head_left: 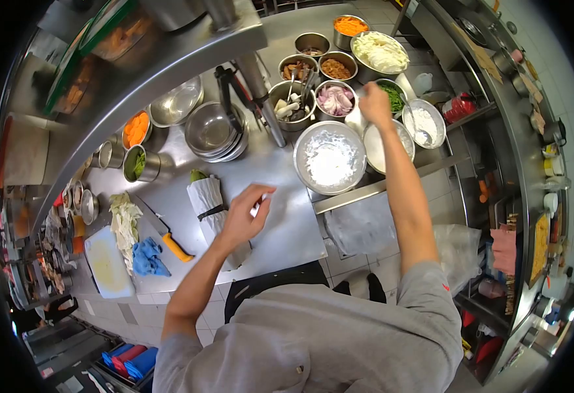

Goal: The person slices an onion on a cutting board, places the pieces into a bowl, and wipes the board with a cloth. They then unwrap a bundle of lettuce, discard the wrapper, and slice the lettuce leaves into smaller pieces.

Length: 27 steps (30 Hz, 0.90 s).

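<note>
My left hand (242, 216) hovers over the steel table, fingers curled around a small whitish object whose kind I cannot make out. Just beside it lies a paper-wrapped bundle (206, 200) with a dark band and a green end showing. My right hand (374, 105) reaches out with its fingers closed, between the pot of sliced red onion (335, 99) and the container of chopped greens (390, 95). Whatever it grips is hidden. Under my right forearm is a bowl of pale contents (401, 145). A larger bowl of white powder (329, 157) stands nearer to me.
Another white powder bowl (424, 123) holds a spoon. Shredded cabbage (380, 52) and shredded carrot (350, 26) stand farther back. On the left are stacked metal bowls (214, 131), a yellow-handled knife (178, 247), a blue cloth (148, 257) and a cutting board (109, 263). A steel shelf (189, 56) overhangs the table.
</note>
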Available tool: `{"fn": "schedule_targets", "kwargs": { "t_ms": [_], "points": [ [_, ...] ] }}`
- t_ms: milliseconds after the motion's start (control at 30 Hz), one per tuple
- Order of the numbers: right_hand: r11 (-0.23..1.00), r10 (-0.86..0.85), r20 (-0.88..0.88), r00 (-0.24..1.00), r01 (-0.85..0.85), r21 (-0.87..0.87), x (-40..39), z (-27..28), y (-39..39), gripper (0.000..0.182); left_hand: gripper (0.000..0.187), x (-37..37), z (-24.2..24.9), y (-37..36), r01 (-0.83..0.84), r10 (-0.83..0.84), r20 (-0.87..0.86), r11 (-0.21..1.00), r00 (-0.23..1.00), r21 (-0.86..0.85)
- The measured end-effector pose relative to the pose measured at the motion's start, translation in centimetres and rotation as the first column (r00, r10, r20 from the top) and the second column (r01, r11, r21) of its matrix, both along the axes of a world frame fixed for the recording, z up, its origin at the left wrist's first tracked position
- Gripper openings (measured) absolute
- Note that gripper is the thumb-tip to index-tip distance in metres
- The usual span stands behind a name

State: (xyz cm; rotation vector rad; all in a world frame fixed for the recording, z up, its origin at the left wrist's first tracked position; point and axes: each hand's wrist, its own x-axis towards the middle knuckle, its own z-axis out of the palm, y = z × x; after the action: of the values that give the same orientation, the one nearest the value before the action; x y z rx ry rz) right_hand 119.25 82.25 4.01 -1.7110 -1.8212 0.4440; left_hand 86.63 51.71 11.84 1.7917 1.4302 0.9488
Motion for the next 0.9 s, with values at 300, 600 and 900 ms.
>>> {"fn": "schedule_targets", "kwargs": {
  "t_ms": [300, 600, 900],
  "points": [
    [0.979, -0.013, 0.258, 0.966, 0.066, -0.195, 0.5, -0.6, 0.4, 0.026, 0.030, -4.5, -6.7, -16.0, -0.438, 0.419, -0.257, 0.899, 0.871, -0.019],
    [0.984, 0.149, -0.069, 0.986, -0.141, 0.109, -6.4, 7.9, -8.9, 0.025, 0.048, -4.9, -6.6, -17.7, -0.539, 0.512, -0.452, 0.839, 0.731, 0.079],
    [0.801, 0.316, -0.553, 0.771, -0.529, -0.280, -15.9, 2.9, -34.1, 0.022, 0.041, -9.7, -6.9, -23.4, -0.547, 0.545, -0.164, 0.836, 0.822, 0.035]
  ]
}}
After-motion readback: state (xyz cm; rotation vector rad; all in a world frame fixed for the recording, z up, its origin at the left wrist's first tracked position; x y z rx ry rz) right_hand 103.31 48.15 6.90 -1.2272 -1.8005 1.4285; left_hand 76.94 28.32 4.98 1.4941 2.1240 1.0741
